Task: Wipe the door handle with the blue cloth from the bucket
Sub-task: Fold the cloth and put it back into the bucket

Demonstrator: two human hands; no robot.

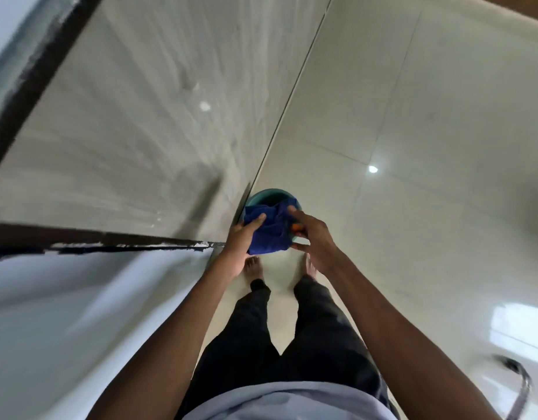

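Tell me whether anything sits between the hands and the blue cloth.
Nothing visible does. Both the left hand and the right hand already have the blue cloth in their grip, held above the bucket on the floor. A small orange object shows by the right hand's fingers; what it is cannot be told.

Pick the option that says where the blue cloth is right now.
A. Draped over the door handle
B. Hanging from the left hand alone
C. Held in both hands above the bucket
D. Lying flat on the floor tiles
C: the blue cloth is bunched between the left hand and the right hand, with the bucket showing just behind it.
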